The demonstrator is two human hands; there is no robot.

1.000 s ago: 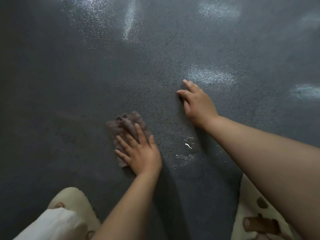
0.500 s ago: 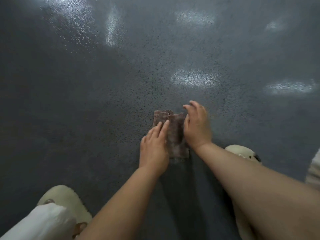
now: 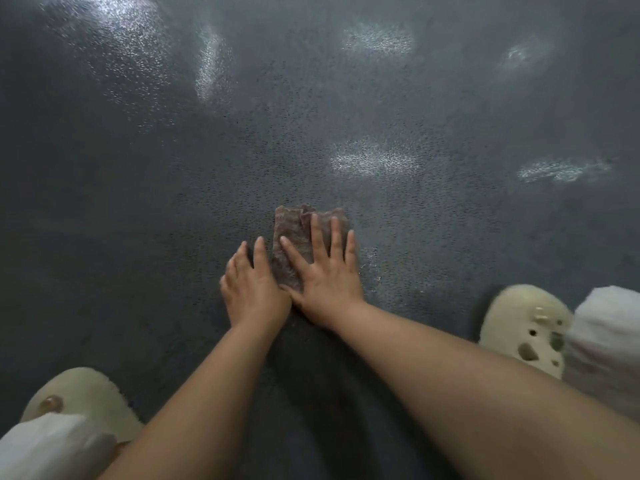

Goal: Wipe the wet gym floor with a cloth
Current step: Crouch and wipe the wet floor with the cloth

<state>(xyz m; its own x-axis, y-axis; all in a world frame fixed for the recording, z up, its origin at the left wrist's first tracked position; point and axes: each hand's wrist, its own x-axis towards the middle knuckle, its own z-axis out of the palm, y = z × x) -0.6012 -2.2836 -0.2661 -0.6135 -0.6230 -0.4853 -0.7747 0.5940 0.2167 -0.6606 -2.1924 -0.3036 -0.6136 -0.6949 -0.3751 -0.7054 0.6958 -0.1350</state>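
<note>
We see a dim view: white glare patches on the wet floor, dark corners, soft blur, edges bowed.

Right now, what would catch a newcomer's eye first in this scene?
Two bare hands meet at the centre: the right hand lies flat with spread fingers on a small brownish cloth, the left hand beside it at the cloth's left edge. Around them stretches the dark speckled floor, with bright wet glints beyond. A cream clog stands at the right.
</note>
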